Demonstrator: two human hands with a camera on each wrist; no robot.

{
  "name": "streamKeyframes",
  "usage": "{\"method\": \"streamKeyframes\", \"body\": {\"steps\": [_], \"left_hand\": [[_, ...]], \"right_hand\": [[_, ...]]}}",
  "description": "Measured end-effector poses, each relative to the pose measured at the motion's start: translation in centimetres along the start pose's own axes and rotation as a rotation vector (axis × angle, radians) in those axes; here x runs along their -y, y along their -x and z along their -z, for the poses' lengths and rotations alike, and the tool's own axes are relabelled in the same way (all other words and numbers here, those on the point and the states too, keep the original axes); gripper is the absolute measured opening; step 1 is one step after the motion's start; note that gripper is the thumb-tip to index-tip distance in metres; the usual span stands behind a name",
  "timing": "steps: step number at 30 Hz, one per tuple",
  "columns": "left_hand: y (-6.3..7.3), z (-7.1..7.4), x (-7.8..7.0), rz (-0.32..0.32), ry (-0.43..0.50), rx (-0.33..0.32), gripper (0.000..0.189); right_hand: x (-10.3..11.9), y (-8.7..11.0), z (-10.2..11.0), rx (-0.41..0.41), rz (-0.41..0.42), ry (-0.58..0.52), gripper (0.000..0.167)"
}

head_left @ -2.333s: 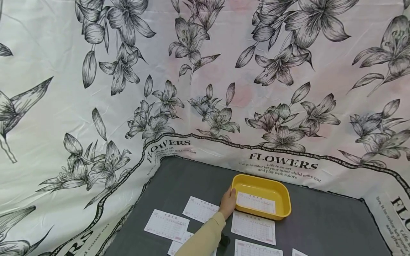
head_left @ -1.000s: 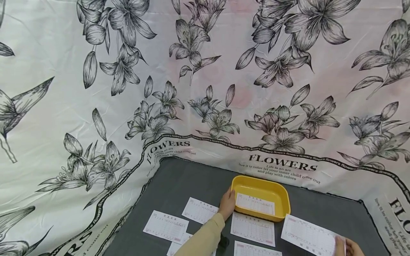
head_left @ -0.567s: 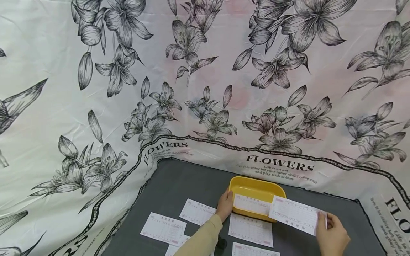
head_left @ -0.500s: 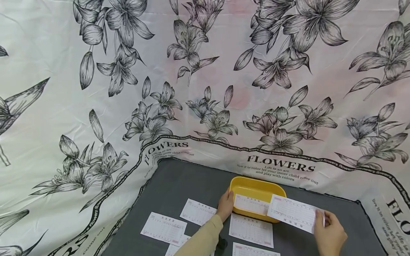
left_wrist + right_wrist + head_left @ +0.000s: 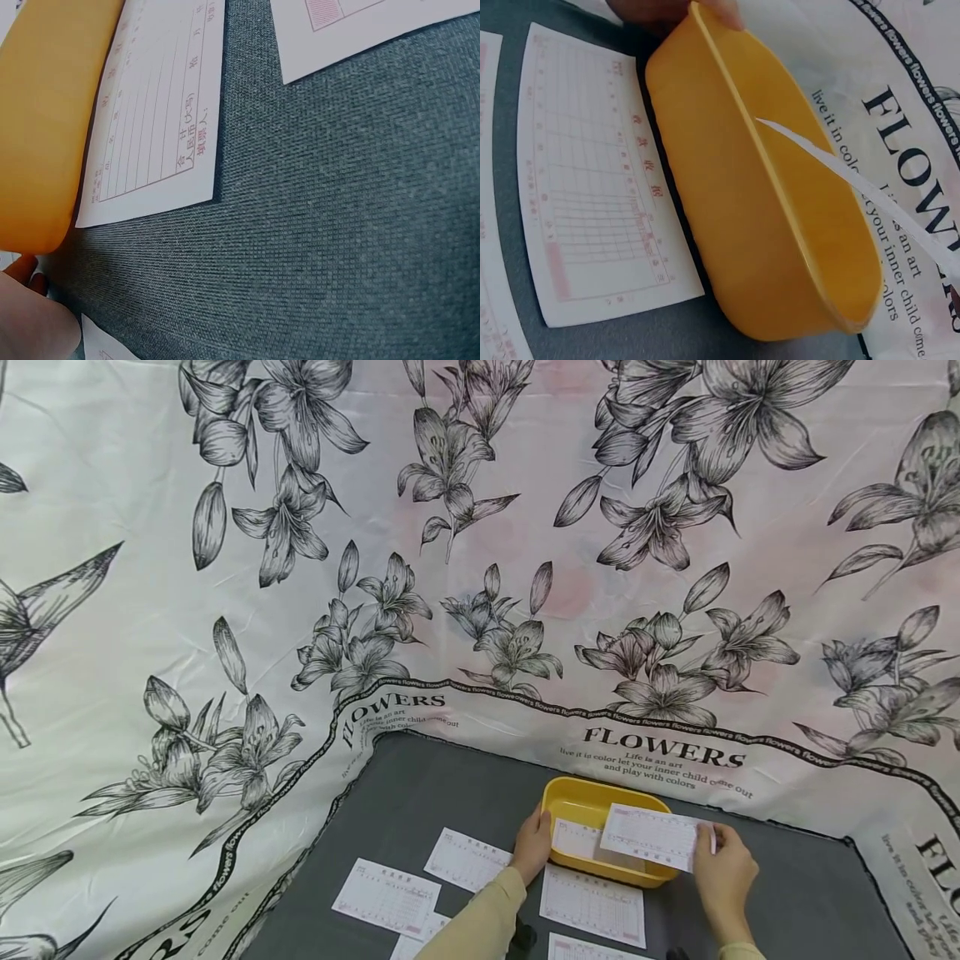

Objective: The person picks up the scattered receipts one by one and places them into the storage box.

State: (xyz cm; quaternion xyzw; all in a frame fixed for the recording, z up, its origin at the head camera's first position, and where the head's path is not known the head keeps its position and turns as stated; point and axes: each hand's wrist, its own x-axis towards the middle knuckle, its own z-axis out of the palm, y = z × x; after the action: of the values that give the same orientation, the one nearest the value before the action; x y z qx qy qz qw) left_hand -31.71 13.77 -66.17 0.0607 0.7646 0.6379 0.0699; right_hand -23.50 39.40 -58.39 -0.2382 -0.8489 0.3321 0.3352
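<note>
My left hand (image 5: 532,843) grips the left end of a yellow plastic tray (image 5: 576,795), its fingertips (image 5: 724,9) over the rim in the right wrist view. One printed receipt slip (image 5: 573,838) lies inside the tray. My right hand (image 5: 726,868) pinches another receipt slip (image 5: 651,837) by its right end. That slip hangs over the tray's front right part, its printing upside down from here. Only its thin edge (image 5: 855,180) shows in the right wrist view, above the tray's opening. In the left wrist view the tray's yellow wall (image 5: 45,135) fills the upper left.
Several similar slips lie on the dark grey tabletop (image 5: 420,777): one slip (image 5: 592,907) directly before the tray, another slip (image 5: 386,895) at the left, a third slip (image 5: 467,860) near my left wrist. A flower-printed cloth (image 5: 480,635) rises behind.
My right hand has come in from the lower right with a receipt slip and moved up and left, bringing it over the tray. My left hand has stayed on the tray.
</note>
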Motion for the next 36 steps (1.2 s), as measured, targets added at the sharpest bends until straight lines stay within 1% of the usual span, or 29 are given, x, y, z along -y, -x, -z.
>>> {"method": "streamKeyframes", "body": {"steps": [4, 6, 11, 13, 19, 24, 28, 34, 36], "left_hand": [[0.0, -0.1, -0.2, -0.008, -0.006, 0.006, 0.054], [0.0, -0.2, -0.3, -0.007, -0.011, 0.001, 0.054], [0.2, -0.1, -0.6, -0.016, -0.007, 0.002, 0.053], [0.2, 0.0, -0.7, -0.020, -0.005, 0.007, 0.054], [0.0, 0.0, -0.5, -0.009, 0.004, 0.009, 0.055], [0.1, -0.1, -0.5, -0.003, 0.022, 0.008, 0.055], [0.3, 0.0, -0.5, -0.003, 0.019, 0.001, 0.054], [0.5, 0.1, -0.6, -0.013, 0.021, -0.006, 0.053], [0.4, 0.1, -0.4, -0.006, 0.020, -0.005, 0.053]], "right_hand": [[0.3, -0.4, -0.8, 0.033, 0.000, 0.006, 0.032], [0.4, -0.4, -1.4, 0.065, 0.008, 0.012, 0.033], [0.7, -0.1, -2.9, 0.141, 0.012, 0.026, 0.032], [0.9, 0.0, -3.4, 0.157, 0.018, 0.040, 0.031], [1.1, 0.1, -4.6, 0.219, 0.056, 0.088, 0.031], [1.0, 0.3, -5.1, 0.266, 0.095, 0.161, 0.031], [0.9, 0.7, -5.3, 0.315, 0.131, 0.218, 0.031], [0.3, 1.0, -5.6, 0.322, 0.177, 0.262, 0.029], [0.2, 1.0, -5.7, 0.327, 0.184, 0.273, 0.030]]}}
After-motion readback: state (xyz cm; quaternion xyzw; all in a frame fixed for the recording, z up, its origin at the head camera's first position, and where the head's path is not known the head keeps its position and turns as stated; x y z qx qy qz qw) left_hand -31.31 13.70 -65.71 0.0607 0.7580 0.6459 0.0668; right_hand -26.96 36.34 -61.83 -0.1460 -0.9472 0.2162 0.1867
